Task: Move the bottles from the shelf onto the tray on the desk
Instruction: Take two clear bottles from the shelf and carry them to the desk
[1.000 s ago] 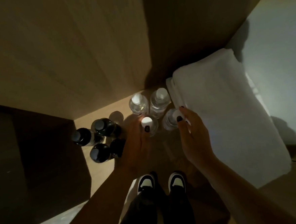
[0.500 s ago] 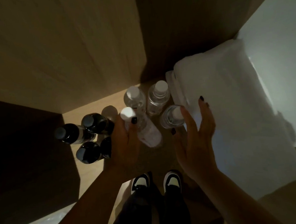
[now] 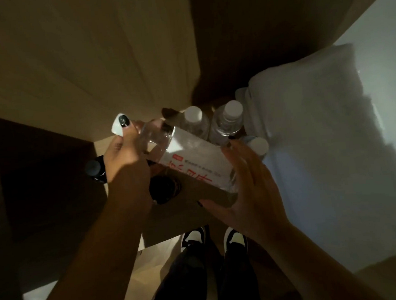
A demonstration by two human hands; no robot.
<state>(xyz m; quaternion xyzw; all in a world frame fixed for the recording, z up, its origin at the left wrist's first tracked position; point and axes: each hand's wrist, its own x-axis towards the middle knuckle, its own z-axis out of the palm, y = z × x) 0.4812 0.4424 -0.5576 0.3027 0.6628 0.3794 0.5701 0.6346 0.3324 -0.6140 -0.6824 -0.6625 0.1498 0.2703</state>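
Note:
My left hand (image 3: 124, 152) grips the white-capped neck of a clear water bottle (image 3: 193, 159) with a white label and red print. The bottle lies tilted, lifted off the wooden shelf (image 3: 173, 212). Its lower end rests against the spread fingers of my right hand (image 3: 249, 190). Three more clear bottles stand upright behind it: one (image 3: 193, 119), a second (image 3: 228, 122) and a third (image 3: 259, 146) partly hidden by my right fingers. Dark bottles (image 3: 94, 170) stand at the left, mostly covered by my left arm. The tray and desk are out of view.
A folded white towel (image 3: 321, 146) fills the right side of the shelf, touching the clear bottles. Wooden panels (image 3: 81, 64) wall in the shelf at the back and left. My shoes (image 3: 212, 238) stand on the floor below the shelf's front edge.
My left hand has lifted the clear bottle off the shelf and tipped it over to the left. My right hand came away from the third bottle and now supports the lifted bottle's lower end.

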